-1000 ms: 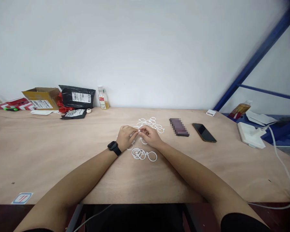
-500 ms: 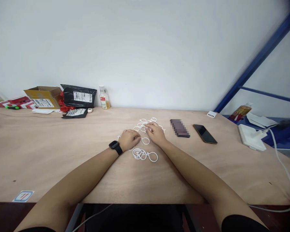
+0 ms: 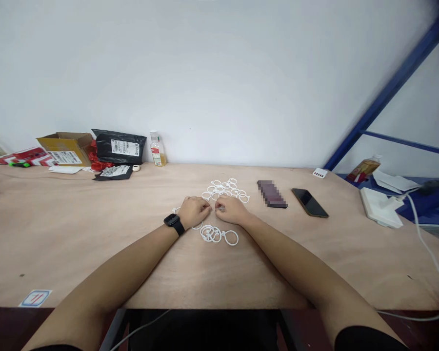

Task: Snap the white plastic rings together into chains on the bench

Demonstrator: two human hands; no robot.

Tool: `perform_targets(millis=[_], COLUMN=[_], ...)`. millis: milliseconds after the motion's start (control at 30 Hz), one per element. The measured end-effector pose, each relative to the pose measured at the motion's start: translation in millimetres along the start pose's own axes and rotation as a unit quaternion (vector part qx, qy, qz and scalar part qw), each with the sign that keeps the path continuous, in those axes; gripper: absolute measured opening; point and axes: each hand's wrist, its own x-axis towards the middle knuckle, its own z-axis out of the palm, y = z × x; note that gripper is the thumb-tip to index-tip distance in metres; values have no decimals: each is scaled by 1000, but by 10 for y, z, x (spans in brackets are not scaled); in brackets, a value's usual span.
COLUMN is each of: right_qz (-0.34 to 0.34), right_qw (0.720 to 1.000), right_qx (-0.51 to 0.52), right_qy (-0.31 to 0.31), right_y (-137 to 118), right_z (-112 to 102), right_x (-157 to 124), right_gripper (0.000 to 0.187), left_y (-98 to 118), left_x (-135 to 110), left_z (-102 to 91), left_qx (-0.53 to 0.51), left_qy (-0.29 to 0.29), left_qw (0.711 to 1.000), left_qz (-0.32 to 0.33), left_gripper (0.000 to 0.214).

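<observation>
My left hand (image 3: 194,210), with a black watch (image 3: 174,222) on its wrist, rests on the table, fingertips pinched together; what they hold is hidden. Just across a narrow gap, my right hand (image 3: 231,208) curls its fingers around a white plastic ring (image 3: 220,208), mostly covered by the hand. Parts of other white rings show beside and under my left hand. Behind my hands spreads a loose group of several white rings (image 3: 225,186), each with a small loop. A bunch of overlapping white rings (image 3: 211,233) lies in front.
To the right lie a pixelated dark flat object (image 3: 272,194), a phone (image 3: 309,202) and a white power adapter (image 3: 380,207) with a cable. Along the wall stand a cardboard box (image 3: 68,148), a black parcel bag (image 3: 120,147) and a bottle (image 3: 157,148).
My right hand has drawn back from the far group of rings towards my left hand and closed over the ring that lay between them. My left hand has hardly moved.
</observation>
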Motion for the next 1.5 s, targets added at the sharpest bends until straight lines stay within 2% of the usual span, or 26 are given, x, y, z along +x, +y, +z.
perform_targets(millis=[100, 200, 300, 667, 933, 1133, 1233, 1400, 1500], right_qz=[-14, -48, -61, -64, -22, -25, -29, 61, 46], right_qw=[997, 985, 976, 968, 966, 973, 973, 974, 983], right_qx=[66, 132, 163, 206, 217, 169, 138, 54, 29], right_qy=[48, 106, 133, 128, 139, 156, 184, 209, 176], right_y=[2, -41, -83, -126, -197, -202, -136, 79, 140], right_z=[17, 11, -2, -28, -20, 21, 18, -2, -5], right_x=[9, 7, -2, 6, 5, -5, 3, 18, 14], right_gripper=[11, 12, 15, 19, 13, 14, 18, 21, 20], left_y=[2, -6, -20, -34, -17, -22, -52, -175, -230], left_x=[-1, -3, -7, -4, -11, -19, -9, 3, -4], left_z=[-4, -8, -17, -28, -51, -56, -48, -64, -55], left_qx=[-9, -24, -37, -71, -80, -64, -81, -113, -68], left_qy=[14, 59, 98, 107, 120, 126, 149, 219, 183], left_qw=[1000, 997, 993, 988, 984, 988, 985, 966, 971], left_qz=[18, 40, 53, 85, 107, 67, 33, -75, -137], left_gripper=[16, 17, 18, 21, 22, 22, 22, 25, 21])
